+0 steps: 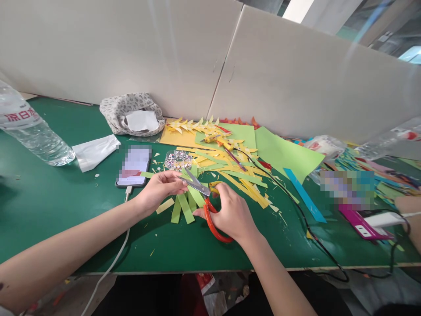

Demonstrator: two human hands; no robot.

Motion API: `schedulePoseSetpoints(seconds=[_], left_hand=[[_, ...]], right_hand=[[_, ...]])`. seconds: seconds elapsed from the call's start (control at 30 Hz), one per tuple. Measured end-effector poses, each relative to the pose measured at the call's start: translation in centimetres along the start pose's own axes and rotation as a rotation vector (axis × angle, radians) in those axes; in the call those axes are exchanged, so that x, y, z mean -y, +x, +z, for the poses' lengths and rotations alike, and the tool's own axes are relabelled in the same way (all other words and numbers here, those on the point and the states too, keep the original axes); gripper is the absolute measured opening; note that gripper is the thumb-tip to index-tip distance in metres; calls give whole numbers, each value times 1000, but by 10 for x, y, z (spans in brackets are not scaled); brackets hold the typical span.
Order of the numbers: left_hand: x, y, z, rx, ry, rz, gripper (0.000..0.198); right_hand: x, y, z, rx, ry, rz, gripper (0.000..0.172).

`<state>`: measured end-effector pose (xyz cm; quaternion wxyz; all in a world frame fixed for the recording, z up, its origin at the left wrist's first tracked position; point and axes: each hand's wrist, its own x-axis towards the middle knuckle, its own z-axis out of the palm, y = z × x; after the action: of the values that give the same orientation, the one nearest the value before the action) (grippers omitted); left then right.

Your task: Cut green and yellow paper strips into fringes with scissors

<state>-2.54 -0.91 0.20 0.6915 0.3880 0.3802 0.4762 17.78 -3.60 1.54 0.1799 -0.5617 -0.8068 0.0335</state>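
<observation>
Bottle: clear plastic water bottle with red lettering (36,129), far left on the green bench (177,252), next to the folded white tissue (95,152). Probably parked there to spare elbow room.
Pouch: grey-and-white patterned fabric pouch (112,113), at the back by the wall panel.
Phone: dark-edged smartphone (134,164), face up, white charging cable (120,252) plugged into its near end. Likely angled for glancing at; screen content unreadable.
Left hand: left hand (157,193) reaches in past the phone, fingers pinching a light-green paper strip (198,198) near the blades. Pinch probably steadies it. A green end also shows behind this hand, by the phone; can't tell if it's the same strip.
Beads: clear pack of small multicoloured pieces (176,160), just behind the left fingertips.
Strip: lies between the two hands, upper end at the left fingers, lower end hanging toward the right thumb, over loose green strips (184,210).
Scissors: steel scissors with orange-red handle (215,228), blades parted across the strip, tips toward the left fingers.
Right hand: right hand (234,213) grips the scissors' handles; exact finger seating in the loops is partly hidden. Grip seems set for working the blades.
Glue gun: yellow gun-shaped tool with black cord (221,141), rests behind, apart from both hands.
Right side: light-green paper sheet (286,151), then blue paper strip (304,195), both loose.
</observation>
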Motion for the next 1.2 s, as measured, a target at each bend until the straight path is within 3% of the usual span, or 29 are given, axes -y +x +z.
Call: schedulePoseSetpoints(seconds=[0.43, 1.2], left_hand=[[0, 2, -4, 37, -39, -116, 13], [-4, 1, -2, 21, -18, -133, 14]], right_hand=[[0, -1, 0, -53, 5, -17, 45], [-5, -1, 0, -114, 16, -81, 43]])
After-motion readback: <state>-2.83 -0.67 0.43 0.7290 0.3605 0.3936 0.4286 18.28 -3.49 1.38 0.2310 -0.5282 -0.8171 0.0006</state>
